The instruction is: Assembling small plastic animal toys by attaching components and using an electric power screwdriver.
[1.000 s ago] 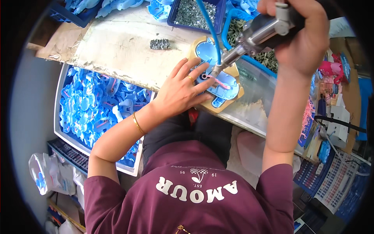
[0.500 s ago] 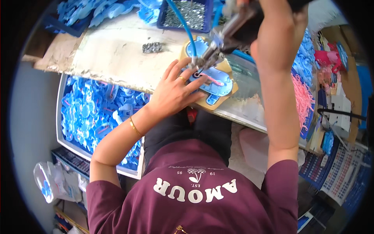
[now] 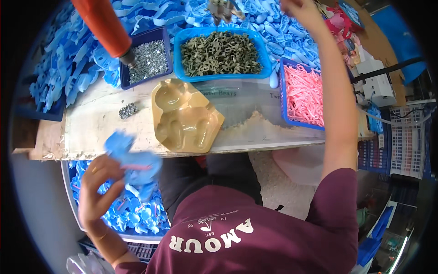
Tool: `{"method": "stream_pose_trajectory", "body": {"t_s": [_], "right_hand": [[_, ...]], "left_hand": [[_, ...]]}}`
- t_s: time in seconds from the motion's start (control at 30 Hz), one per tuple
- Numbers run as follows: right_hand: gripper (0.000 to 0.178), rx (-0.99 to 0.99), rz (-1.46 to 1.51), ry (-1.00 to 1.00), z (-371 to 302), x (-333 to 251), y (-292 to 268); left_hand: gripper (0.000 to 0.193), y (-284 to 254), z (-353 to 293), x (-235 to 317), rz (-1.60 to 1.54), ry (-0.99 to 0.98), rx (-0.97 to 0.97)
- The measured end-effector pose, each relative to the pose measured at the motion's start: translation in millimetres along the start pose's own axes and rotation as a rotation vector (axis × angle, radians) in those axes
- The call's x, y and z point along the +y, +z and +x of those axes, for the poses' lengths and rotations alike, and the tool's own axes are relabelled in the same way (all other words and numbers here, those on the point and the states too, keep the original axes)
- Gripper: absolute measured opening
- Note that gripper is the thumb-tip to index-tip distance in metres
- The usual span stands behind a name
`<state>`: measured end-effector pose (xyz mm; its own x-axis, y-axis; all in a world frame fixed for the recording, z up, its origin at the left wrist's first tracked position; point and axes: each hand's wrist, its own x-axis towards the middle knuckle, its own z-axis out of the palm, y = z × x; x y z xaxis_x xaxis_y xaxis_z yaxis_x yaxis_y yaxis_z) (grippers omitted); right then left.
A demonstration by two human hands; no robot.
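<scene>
Nearest us, the left hand (image 3: 98,182) had thumb and fingers pinched on the edge of a blue plastic piece (image 3: 145,160) with a pink strip (image 3: 137,167) across it. The piece was in the air, above a bin (image 3: 141,237) heaped with similar blue parts. With only 1 hand on its edge, we judged that a weak pinch could let it twist or drop, and a knock against the heap might work the strip loose.

On the bench (image 3: 91,123) lay a tan moulded fixture (image 3: 182,119) and, to its left, a small metal cluster (image 3: 128,110), which a passing sleeve could have swept off.

Farther out, an orange-red tool (image 3: 102,27) pointed down at a tray of small metal bits (image 3: 124,81); if it swung, we thought, it could scatter them. Beyond a tray of pink strips (image 3: 284,109), the right hand (image 3: 301,13) was near a pile of blue parts (image 3: 278,36); blur and the frame's edge kept us from telling whether its fingers grasped anything. A careless reach there could topple the pile.
</scene>
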<state>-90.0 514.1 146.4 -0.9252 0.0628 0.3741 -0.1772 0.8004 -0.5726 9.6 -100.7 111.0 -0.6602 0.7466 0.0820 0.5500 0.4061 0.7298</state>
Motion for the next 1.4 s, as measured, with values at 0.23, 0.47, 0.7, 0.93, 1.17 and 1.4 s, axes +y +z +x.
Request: {"method": "stream_pose_trajectory", "body": {"t_s": [0.23, 0.47, 0.7, 0.93, 1.17, 1.4], "right_hand": [[0.045, -0.112, -0.894, 0.009, -39, 107, 73], [0.038, -0.042, -0.876, 0.027, -41, 105, 57], [0.043, -0.308, 0.427, 0.437, -76, -61, 84], [0.045, -0.803, 0.869, 0.511, -140, -127, 127], [0.039, -0.263, 0.022, 0.428, -94, 30, 35], [0.033, -0.205, -0.83, 0.152, -102, 155, 3]], "left_hand": [[0.041, -46, -99, -11, 0.845, -0.586, 0.106], [0.031, 5, -16, 10, 0.431, -0.243, 0.029], [0.042, 87, 88, 35, 0.278, 0.265, 0.155], [0.05, 149, 140, 13, 0.389, 0.573, 0.287], [0.04, 145, 113, 10, 0.134, 0.491, 0.365], [0.037, 144, 98, 11, 0.061, 0.38, 0.362]]}}
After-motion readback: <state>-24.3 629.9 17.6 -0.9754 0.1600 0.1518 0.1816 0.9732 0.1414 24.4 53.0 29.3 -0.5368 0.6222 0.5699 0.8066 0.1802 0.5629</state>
